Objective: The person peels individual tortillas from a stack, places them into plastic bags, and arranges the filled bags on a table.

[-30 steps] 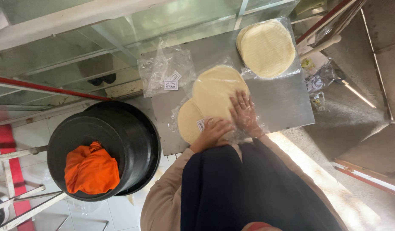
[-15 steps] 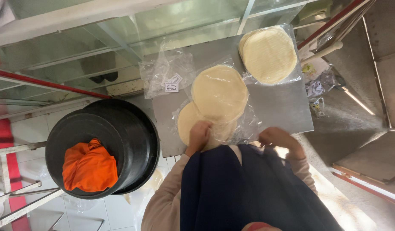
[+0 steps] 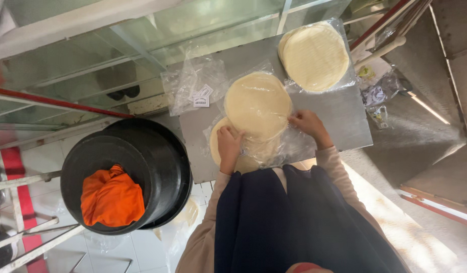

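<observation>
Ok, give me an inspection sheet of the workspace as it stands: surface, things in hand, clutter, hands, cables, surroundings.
Surface: grey metal worktop, bare at its right part.
Things in hand: round pale flatbread on clear plastic wrap; a second pale flatbread partly beneath it.
Clutter: wrapped stack of round flatbreads at the far corner; empty clear plastic bag with white label.
Hands: left hand rests on the lower flatbread; right hand touches the upper flatbread's edge and the wrap.
Cables: nothing seen.
Surroundings: black round tub holding an orange cloth; glass panel beyond the worktop; white tiled floor.
</observation>
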